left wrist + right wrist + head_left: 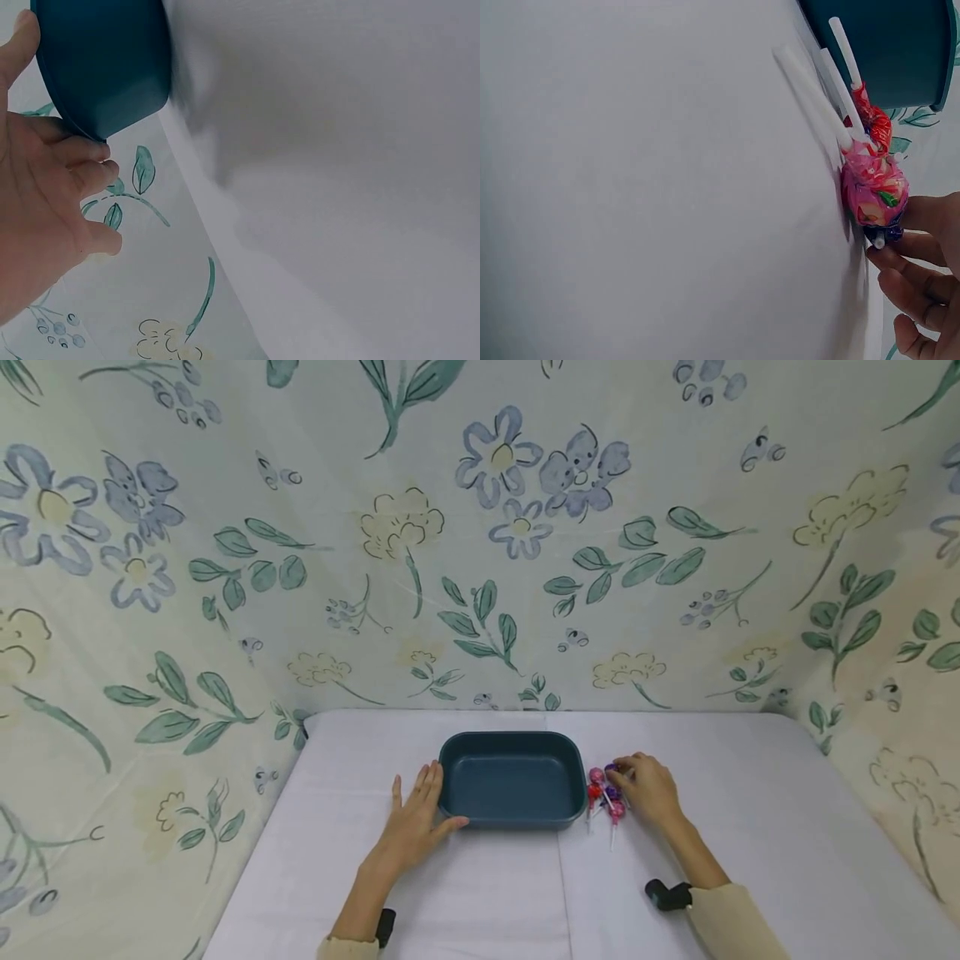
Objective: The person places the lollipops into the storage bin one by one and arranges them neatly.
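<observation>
My left grip (409, 827) lies spread against a box (510, 787); my right grip (651, 789) pinches a purple lollipop (610, 769), apparently mid-pickup, next needing a lift clear of other lollipops (617, 811) just left.

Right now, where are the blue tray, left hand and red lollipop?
Blue tray (512, 787): head view, inside bottom.
Left hand (410, 828): head view, back of hand.
Red lollipop (880, 129): right wrist view, wrapped head.

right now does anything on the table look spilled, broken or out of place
Nothing looks spilled or broken. The only untidy spot is the lollipops, bunched outside the blue tray, by the right hand, with their sticks at differing angles. The tray sits upright.
</observation>
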A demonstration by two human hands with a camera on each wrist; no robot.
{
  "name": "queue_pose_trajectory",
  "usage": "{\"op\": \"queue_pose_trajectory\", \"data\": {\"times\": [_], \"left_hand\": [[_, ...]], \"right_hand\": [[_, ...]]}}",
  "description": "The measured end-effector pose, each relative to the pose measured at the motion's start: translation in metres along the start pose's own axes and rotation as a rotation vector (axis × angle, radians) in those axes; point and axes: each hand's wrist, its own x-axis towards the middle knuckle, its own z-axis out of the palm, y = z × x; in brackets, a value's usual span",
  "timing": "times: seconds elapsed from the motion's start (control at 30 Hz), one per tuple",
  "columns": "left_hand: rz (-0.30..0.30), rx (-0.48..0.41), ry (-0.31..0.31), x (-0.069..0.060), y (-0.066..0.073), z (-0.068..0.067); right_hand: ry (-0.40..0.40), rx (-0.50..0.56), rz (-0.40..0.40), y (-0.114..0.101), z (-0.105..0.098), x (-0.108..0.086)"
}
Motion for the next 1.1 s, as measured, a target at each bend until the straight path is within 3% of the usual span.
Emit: {"op": "queue_pose_trajectory", "data": {"times": [0.37,0.57,0.77,0.93,1.1], "left_hand": [[0.006,0.001,-0.003,-0.001,0.002,-0.003],[-0.004,0.023,-0.013,0.0,0.002,-0.002],[-0.002,0.022,-0.017,0.001,0.002,-0.002],[0.0,0.018,-0.008,0.001,0.001,-0.001],[-0.004,-0.003,-0.001,0.0,0.0,0.0]], "right_hand": [[0.038,0.045,0.03,-0.003,-0.002,0.004],[0.113,0.043,0.029,0.001,-0.008,0.01],[0.222,0.068,-0.025,-0.002,-0.013,0.014],[0.257,0.133,-0.077,-0.021,-0.018,0.019],[0.196,0.27,-0.11,-0.056,-0.02,0.025]]}}
